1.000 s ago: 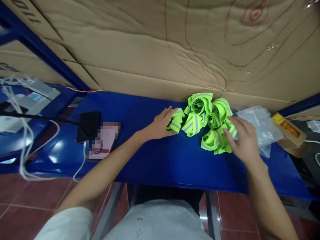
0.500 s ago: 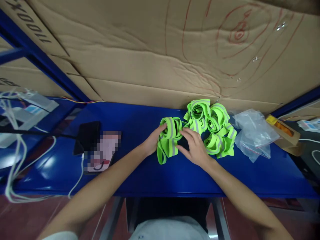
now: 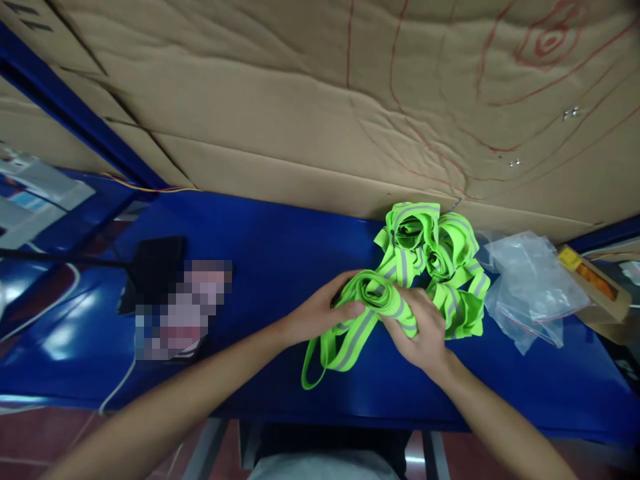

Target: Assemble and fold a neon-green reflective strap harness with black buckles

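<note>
Between my hands is a partly coiled reflective strap [image 3: 373,290], neon green with a grey stripe. My left hand [image 3: 327,307] grips its left side, the thumb lying across the front. My right hand [image 3: 420,327] is closed round the right side of the same strap. A loose loop of it hangs toward the lower left, over the table. Just behind and to the right, several more rolled green straps [image 3: 440,247] lie in a heap near the cardboard. My fingertips behind the coil are hidden.
Clear plastic bags [image 3: 535,287] lie right of the heap, beside an open cardboard box [image 3: 600,287] with something orange inside. A black object [image 3: 157,267] and a blurred-out flat item [image 3: 187,313] are at the left. A cardboard wall [image 3: 280,120] backs the blue table [image 3: 270,247].
The strap has come nearer to me and its coil now faces up. My right hand has closed round its right side. The view has shifted slightly.
</note>
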`<state>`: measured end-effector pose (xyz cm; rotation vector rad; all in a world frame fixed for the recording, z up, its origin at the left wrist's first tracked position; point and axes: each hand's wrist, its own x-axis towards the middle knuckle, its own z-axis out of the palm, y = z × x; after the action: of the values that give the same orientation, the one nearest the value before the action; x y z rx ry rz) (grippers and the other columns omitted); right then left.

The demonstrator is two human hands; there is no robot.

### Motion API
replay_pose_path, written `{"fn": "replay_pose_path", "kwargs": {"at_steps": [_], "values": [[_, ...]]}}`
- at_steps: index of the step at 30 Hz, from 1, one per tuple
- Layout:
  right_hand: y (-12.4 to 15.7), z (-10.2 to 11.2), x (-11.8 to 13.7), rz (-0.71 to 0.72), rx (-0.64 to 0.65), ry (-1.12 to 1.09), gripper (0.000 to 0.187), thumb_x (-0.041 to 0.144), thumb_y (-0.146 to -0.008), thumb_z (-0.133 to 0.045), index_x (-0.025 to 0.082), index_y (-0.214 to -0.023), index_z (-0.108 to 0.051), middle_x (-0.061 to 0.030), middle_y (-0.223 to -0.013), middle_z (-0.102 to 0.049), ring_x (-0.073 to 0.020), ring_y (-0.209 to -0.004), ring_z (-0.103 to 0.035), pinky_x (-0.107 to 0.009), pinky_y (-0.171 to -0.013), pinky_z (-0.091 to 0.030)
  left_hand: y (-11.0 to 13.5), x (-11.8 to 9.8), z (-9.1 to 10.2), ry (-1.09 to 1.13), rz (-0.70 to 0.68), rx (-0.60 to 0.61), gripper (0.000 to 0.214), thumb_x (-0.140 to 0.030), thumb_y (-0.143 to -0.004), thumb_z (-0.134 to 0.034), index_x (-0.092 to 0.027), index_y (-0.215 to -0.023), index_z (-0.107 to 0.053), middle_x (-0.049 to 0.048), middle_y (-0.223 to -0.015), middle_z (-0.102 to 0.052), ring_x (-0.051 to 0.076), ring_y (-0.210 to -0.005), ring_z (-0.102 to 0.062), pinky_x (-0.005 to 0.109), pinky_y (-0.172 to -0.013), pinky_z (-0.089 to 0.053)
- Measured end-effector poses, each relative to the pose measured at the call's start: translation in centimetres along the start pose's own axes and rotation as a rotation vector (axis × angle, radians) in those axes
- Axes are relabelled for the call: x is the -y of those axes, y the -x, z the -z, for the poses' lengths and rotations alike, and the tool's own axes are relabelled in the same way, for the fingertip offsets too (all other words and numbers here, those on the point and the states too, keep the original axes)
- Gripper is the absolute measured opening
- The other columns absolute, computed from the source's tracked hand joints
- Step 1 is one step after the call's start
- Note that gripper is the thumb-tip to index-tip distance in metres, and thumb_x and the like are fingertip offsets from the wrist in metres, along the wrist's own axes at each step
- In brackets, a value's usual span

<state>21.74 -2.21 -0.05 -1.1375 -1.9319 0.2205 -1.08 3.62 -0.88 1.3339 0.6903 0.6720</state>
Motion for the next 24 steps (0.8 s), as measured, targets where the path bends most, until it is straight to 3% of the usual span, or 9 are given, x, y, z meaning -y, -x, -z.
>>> {"fn": "replay_pose_path", "kwargs": {"at_steps": [2,4,6,9,11,13,16,20,24], "values": [[0.0,0.3,0.8,-0.276,0.038,-0.204,0.034,0.027,-0.089,-0.074,0.026,-0.123,-0.07,-0.0038,-0.099,-0.079,-0.0228,-0.08,-0.073,-0.037,-0.075,-0.058,0.0,-0.4,0.4,-0.091,-0.064,-0.056,0.095,-0.049,-0.078,-0.086,-0.027,-0.156,-0.038,0.0151,-0.16,-0.046,0.032,-0.147,-0.047,0.05,-0.123,-0.039],[-0.1,0.4,1.2,-0.602,0.134,-0.458,0.026,0.039,-0.088,-0.076,0.025,-0.111,-0.076,-0.0025,-0.095,-0.079,-0.0225,-0.079,-0.073,-0.036,-0.073,-0.06,0.1,-0.6,0.6,-0.112,-0.105,0.019,0.105,-0.038,-0.076,-0.089,-0.031,-0.16,-0.028,0.0155,-0.163,-0.04,0.032,-0.149,-0.044,0.05,-0.123,-0.04],[-0.2,0.2,1.3,-0.883,0.183,-0.69,0.031,0.048,-0.081,-0.081,0.026,-0.103,-0.079,-0.0022,-0.097,-0.079,-0.0244,-0.085,-0.075,-0.036,-0.076,-0.062,0.3,-0.7,0.5,-0.105,-0.135,0.131,0.109,-0.032,-0.076,-0.089,-0.034,-0.162,-0.022,0.0143,-0.162,-0.041,0.03,-0.149,-0.045,0.049,-0.123,-0.04],[-0.4,-0.4,0.9,-1.183,0.24,-0.953,0.042,0.049,-0.065,-0.091,0.023,-0.097,-0.081,-0.0035,-0.093,-0.079,-0.0245,-0.083,-0.076,-0.035,-0.076,-0.062,0.6,-0.7,0.2,-0.147,-0.194,0.149,0.114,-0.03,-0.075,-0.09,-0.036,-0.164,-0.018,0.013,-0.165,-0.037,0.029,-0.149,-0.045,0.047,-0.123,-0.041],[-0.5,-0.8,0.8,-1.286,0.353,-1.078,0.047,0.048,-0.063,-0.092,0.018,-0.097,-0.081,-0.0055,-0.087,-0.079,-0.0222,-0.076,-0.075,-0.033,-0.073,-0.062,0.7,-0.7,-0.1,-0.212,-0.253,0.134,0.113,-0.031,-0.073,-0.092,-0.035,-0.163,-0.024,0.0132,-0.166,-0.036,0.03,-0.149,-0.045,0.046,-0.123,-0.041],[-0.6,-1.1,0.9,-1.283,0.449,-1.127,0.048,0.05,-0.066,-0.091,0.015,-0.098,-0.081,-0.0067,-0.086,-0.079,-0.0205,-0.073,-0.074,-0.031,-0.071,-0.06,0.6,-0.6,-0.1,-0.253,-0.312,0.175,0.091,-0.031,-0.075,-0.09,-0.032,-0.154,-0.045,0.0132,-0.157,-0.048,0.029,-0.142,-0.052,0.044,-0.119,-0.045],[-0.8,-1.4,0.9,-1.147,0.44,-1.017,0.046,0.055,-0.078,-0.082,0.018,-0.106,-0.079,-0.0065,-0.097,-0.079,-0.0217,-0.089,-0.075,-0.03,-0.08,-0.06,0.3,-0.7,0.1,-0.265,-0.342,0.201,0.056,-0.032,-0.078,-0.087,-0.026,-0.13,-0.069,0.0111,-0.132,-0.068,0.025,-0.123,-0.065,0.037,-0.107,-0.051],[-0.7,-1.4,0.0,-0.904,0.333,-0.766,0.044,0.055,-0.095,-0.066,0.027,-0.128,-0.068,-0.005,-0.127,-0.072,-0.0221,-0.122,-0.068,-0.033,-0.104,-0.055,0.2,-1.0,0.1,-0.27,-0.223,0.041,0.055,-0.041,-0.072,-0.092,-0.022,-0.12,-0.073,0.0065,-0.114,-0.076,0.023,-0.108,-0.071,0.032,-0.097,-0.052],[-0.2,-1.0,-0.9,-0.796,0.23,-0.698,0.053,0.061,-0.106,-0.035,0.026,-0.136,-0.059,-0.0098,-0.137,-0.067,-0.0241,-0.13,-0.064,-0.039,-0.105,-0.057,0.3,-1.4,-0.3,-0.242,0.0,-0.107,0.045,-0.051,-0.073,-0.088,-0.019,-0.101,-0.074,-0.0004,-0.089,-0.075,0.017,-0.082,-0.067,0.026,-0.074,-0.049]]}}
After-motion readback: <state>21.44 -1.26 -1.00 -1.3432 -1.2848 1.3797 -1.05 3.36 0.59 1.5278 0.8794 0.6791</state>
